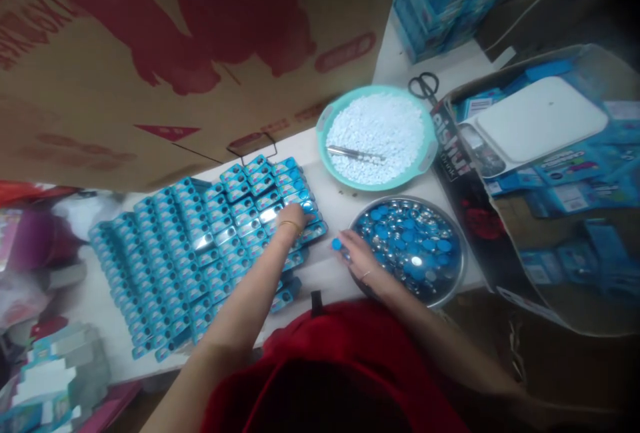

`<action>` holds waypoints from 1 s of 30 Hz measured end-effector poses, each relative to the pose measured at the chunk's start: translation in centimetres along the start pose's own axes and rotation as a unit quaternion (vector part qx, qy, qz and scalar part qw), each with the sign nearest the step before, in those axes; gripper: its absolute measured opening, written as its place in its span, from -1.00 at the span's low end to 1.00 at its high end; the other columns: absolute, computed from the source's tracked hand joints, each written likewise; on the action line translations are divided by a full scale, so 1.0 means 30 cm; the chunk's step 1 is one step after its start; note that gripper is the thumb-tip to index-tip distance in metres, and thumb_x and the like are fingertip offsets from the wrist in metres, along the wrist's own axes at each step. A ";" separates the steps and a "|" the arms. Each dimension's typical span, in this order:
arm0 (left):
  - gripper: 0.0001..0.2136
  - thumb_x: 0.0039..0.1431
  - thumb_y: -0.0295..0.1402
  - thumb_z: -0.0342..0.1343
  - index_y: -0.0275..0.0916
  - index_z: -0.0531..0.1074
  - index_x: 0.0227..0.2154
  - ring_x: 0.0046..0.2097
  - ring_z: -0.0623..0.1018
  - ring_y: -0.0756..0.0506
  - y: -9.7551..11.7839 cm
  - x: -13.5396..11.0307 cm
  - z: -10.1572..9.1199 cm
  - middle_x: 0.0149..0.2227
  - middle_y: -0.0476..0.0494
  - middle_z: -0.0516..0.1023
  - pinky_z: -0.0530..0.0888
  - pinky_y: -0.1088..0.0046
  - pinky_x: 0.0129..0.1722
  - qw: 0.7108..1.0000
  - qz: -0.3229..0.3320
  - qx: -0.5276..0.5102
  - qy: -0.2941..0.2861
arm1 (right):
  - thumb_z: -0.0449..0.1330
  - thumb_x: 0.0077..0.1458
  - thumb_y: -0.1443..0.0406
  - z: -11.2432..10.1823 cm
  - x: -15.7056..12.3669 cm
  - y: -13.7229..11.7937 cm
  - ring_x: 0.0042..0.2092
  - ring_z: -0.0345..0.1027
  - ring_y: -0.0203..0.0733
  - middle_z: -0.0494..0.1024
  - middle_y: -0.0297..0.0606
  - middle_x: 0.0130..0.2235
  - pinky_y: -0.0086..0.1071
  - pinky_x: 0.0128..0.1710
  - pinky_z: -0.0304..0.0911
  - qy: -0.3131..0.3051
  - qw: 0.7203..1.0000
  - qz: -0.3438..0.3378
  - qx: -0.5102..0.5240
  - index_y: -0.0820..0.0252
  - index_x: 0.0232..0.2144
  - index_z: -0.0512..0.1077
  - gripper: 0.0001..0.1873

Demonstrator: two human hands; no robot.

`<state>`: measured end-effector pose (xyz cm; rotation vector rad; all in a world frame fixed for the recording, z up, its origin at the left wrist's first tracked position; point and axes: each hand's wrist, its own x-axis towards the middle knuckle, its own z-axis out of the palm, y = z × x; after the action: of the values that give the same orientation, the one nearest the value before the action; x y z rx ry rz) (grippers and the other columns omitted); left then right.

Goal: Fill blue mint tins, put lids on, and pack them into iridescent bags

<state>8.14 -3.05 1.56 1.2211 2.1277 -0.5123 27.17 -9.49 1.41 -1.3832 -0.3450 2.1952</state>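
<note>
Rows of small blue boxes (193, 266) with dark round openings stand close together on the left of the table. My left hand (293, 216) is over their right end, its fingertips at one of the boxes; the fingers are blurred and partly hidden, so their grip is unclear. In my right hand (359, 256), thumb and fingers pinch a small round blue cap (337, 244). That hand is at the left rim of a round metal tray (463, 266), which holds many loose blue and silvery round pieces (400, 239).
Behind the tray, a mint-green basin (324, 136) holds white pellets (380, 126) and a metal scoop or tongs (355, 154). Black-handled scissors (425, 86) lie beside it. An open carton (493, 253) with a white scale (545, 119) stands right; a large cardboard box (260, 99) walls the back.
</note>
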 end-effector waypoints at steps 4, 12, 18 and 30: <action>-0.70 0.09 -0.11 0.13 -0.29 0.50 -0.38 -0.19 0.55 -0.24 -0.002 -0.080 0.016 -0.29 -0.30 0.56 0.41 0.33 -0.23 0.996 0.053 -0.051 0.051 | 0.39 -0.27 0.00 0.020 0.005 -0.011 -0.55 0.23 -0.41 0.42 -0.43 -0.52 -0.55 -0.63 -0.03 0.014 0.999 0.007 0.029 0.13 -0.47 0.24 -0.50; -0.91 0.07 -0.35 0.12 -0.26 0.39 -0.39 -0.36 0.38 0.01 -0.016 -0.313 0.174 -0.40 -0.03 0.41 0.36 0.51 -0.30 0.885 0.260 -0.379 0.068 | 0.39 -0.32 -0.07 0.044 -0.005 0.036 -0.64 0.13 -0.46 0.35 -0.47 -0.57 -0.54 -0.70 -0.17 0.008 0.999 0.001 0.037 0.15 -0.46 0.27 -0.45; -0.95 0.07 -0.40 0.10 -0.24 0.35 -0.44 -0.40 0.40 -0.02 -0.032 -0.193 0.131 -0.49 -0.01 0.41 0.30 0.48 -0.36 0.960 0.086 -0.240 0.115 | 0.35 -0.21 0.00 0.009 -0.009 0.043 -0.61 0.18 -0.42 0.42 -0.39 -0.53 -0.50 -0.69 -0.14 -0.048 0.997 0.024 0.064 0.16 -0.47 0.30 -0.56; -0.60 0.05 -0.04 0.16 -0.32 0.50 -0.25 -0.06 0.54 -0.29 0.045 -0.082 0.061 -0.10 -0.41 0.54 0.43 0.35 -0.17 0.998 0.007 0.040 -0.044 | 0.28 -0.10 -0.02 -0.006 -0.010 0.062 -0.71 0.07 -0.45 0.47 -0.44 -0.56 -0.55 -0.71 -0.20 -0.092 0.995 0.028 0.009 0.07 -0.40 0.11 -0.52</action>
<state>10.83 -5.02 1.86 1.2338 2.0410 -0.6388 26.90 -11.22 0.68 -1.1962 -0.3554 2.3724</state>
